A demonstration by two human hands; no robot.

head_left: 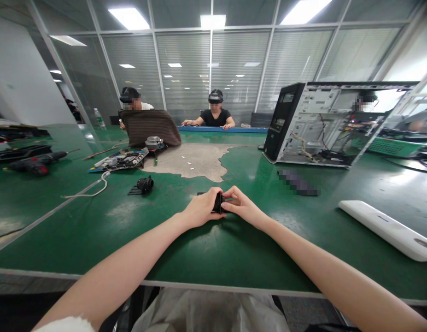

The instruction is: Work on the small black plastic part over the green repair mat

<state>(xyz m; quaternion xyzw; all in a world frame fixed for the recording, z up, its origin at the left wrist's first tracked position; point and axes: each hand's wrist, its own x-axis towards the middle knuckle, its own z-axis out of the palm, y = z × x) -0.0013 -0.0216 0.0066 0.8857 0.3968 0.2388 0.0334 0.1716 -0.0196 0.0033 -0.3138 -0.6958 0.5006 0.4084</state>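
Above the middle of the green table (185,263), my left hand (202,210) is wrapped round a small black part (218,203). It looks like dark plastic, but most of it is hidden by the fingers, so its kind is unclear. From the other side, my right hand (243,208) pinches the right edge of this part between thumb and fingertips. To the left on the table lies another black part (145,185), with a ribbed round barrel and a flat slotted bracket.
An opened computer tower case (287,122) stands at right, near a dark blurred item (296,183) and a long white device (386,228). At left are a circuit board (121,160), a power drill (40,161) and a brown cloth-like cover (149,127). Two people sit opposite.
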